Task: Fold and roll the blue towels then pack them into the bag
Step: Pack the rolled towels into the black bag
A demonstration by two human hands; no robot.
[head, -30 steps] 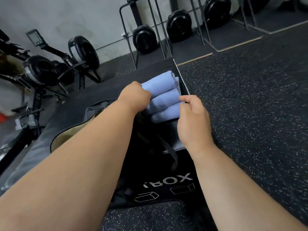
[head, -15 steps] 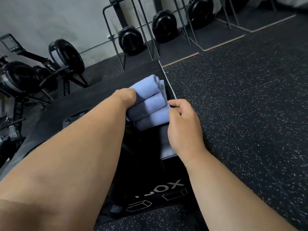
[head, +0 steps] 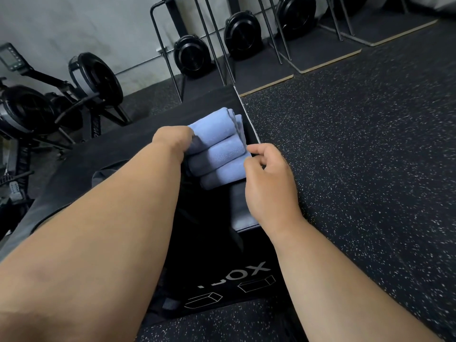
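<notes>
Three rolled blue towels (head: pixel 219 149) lie side by side on top of a black box (head: pixel 246 213), close to its right edge. My left hand (head: pixel 172 140) grips the left ends of the rolls, its fingers hidden behind them. My right hand (head: pixel 267 178) has curled fingers against the right ends of the nearer rolls. A dark bag (head: pixel 106 172) shows as a grey rim left of my left forearm, mostly hidden by the arm.
The box carries white lettering (head: pixel 237 275) on its near face. Speckled black rubber floor (head: pixel 357 156) spreads to the right. Rowing machines (head: pixel 93 77) stand at the left, upright machines with black flywheels (head: pixel 192 56) along the back wall.
Both hands stay on the ends of the rolls. The view has shifted slightly, and the towels sit a little lower in it than before.
</notes>
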